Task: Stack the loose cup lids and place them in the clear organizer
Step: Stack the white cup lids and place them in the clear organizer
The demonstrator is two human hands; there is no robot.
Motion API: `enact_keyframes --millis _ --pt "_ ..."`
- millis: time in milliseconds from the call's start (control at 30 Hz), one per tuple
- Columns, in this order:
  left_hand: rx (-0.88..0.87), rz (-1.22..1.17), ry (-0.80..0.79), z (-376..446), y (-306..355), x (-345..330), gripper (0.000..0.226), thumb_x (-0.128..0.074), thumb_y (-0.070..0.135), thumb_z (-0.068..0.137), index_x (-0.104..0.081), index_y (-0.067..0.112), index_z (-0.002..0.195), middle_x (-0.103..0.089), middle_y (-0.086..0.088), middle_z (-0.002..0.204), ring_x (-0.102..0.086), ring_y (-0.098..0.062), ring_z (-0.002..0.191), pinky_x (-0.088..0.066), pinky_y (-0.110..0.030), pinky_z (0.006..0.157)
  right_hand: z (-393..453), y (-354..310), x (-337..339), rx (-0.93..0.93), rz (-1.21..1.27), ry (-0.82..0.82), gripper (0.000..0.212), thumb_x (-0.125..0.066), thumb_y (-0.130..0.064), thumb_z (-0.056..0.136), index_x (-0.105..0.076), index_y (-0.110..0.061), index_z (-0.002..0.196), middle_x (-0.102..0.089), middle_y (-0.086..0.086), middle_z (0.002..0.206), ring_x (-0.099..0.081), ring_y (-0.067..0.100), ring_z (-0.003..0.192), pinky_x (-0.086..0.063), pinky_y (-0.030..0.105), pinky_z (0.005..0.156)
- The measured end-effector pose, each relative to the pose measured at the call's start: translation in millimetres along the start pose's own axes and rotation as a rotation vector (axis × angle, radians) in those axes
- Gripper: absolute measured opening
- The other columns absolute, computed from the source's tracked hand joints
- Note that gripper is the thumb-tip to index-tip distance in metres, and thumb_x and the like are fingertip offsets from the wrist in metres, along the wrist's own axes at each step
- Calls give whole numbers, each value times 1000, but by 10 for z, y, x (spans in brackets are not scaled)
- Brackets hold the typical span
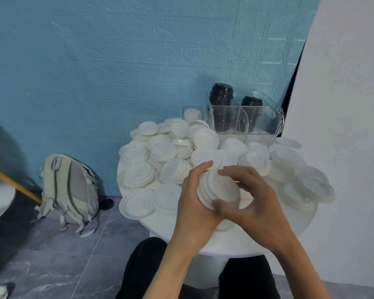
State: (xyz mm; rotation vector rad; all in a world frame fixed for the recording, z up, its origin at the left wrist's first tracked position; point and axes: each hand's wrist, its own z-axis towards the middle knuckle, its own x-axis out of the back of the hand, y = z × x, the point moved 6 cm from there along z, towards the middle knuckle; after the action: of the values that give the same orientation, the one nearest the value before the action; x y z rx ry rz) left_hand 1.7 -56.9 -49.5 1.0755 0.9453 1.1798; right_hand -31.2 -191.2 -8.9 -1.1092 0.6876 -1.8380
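Centrally, just below the middle of the frame, both hands hold a short stack of white lids [219, 189] tilted on its side above the round white surface [257, 240]. The left hand [194, 203] curls round the stack's left edge, thumb up over the top; the right hand [253, 197] grips it from the right, fingers bent over the rim and blurred. Loose white lids [160, 160] lie heaped across the surface behind. At the upper right of the heap stands the clear organizer [257, 121], holding two stacks of black lids [220, 100]. A pale backpack [68, 188] leans on the blue wall at lower left.
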Motion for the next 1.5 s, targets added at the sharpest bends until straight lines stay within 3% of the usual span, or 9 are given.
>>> enact_keyframes --millis 133,267,367,567,700,967,1167,1333,1500 --pt "-52 65 -24 -1 33 -20 84 -93 8 67 -54 53 126 -55 13 138 -55 -5 128 -53 -24 100 54 38 -54 -78 23 -58 51 -93 -16 67 -74 -37 109 -63 -21 124 -59 2 121 -46 28 105" --pt "-38 21 15 25 34 -9 73 -95 12 64 -60 45 119 -64 10 127 -63 -14 119 -58 -34 94 67 35 -68 -90 54 -74 45 -93 -20 70 -75 -36 107 -65 -20 124 -60 2 121 -49 38 105" --pt "-4 -41 44 22 14 12 66 -94 10 64 -62 36 116 -67 10 117 -67 -17 111 -61 -40 87 46 51 -96 -56 82 -95 39 -85 -44 76 -73 -38 112 -64 -17 130 -57 7 129 -45 42 110" --pt "-28 33 148 12 10 168 60 -94 12 66 -59 38 107 -65 23 109 -62 -3 107 -52 -21 88 -133 248 -35 -73 53 -172 97 -86 -65 57 -46 -42 143 -53 -23 142 -48 6 135 -38 29 106" --pt "-35 8 174 22 17 215 60 -93 7 67 -59 32 110 -66 22 106 -63 -1 102 -52 -16 81 -261 411 -119 -139 -128 -250 119 -85 -78 43 -30 -57 146 -41 -35 142 -39 0 134 -32 35 113" --pt "-30 -27 144 20 -2 206 59 -89 -3 69 -59 29 109 -66 27 102 -63 5 97 -51 -13 76 -244 547 -153 -153 -189 -230 100 -83 -69 55 -43 -52 144 -51 -31 133 -48 2 124 -42 38 108" --pt "-52 -30 161 40 -10 217 62 -90 -2 68 -59 30 112 -64 28 106 -61 5 101 -48 -11 83 -191 495 78 -119 -55 -74 87 -85 -56 59 -49 -46 138 -57 -23 133 -52 1 125 -39 10 95" --pt "-43 0 104 40 -16 168 66 -92 5 68 -59 35 116 -62 31 111 -58 5 108 -48 -11 87 -35 452 237 -107 125 -53 95 -94 -10 67 -45 -39 143 -57 -13 134 -61 15 122 -52 32 104" --pt "-25 35 29 30 8 110 73 -95 21 68 -56 41 126 -58 37 119 -52 13 117 -43 -5 91 138 349 273 -113 271 -84 87 -93 -13 64 -45 -31 134 -59 -5 133 -64 21 119 -54 38 101"
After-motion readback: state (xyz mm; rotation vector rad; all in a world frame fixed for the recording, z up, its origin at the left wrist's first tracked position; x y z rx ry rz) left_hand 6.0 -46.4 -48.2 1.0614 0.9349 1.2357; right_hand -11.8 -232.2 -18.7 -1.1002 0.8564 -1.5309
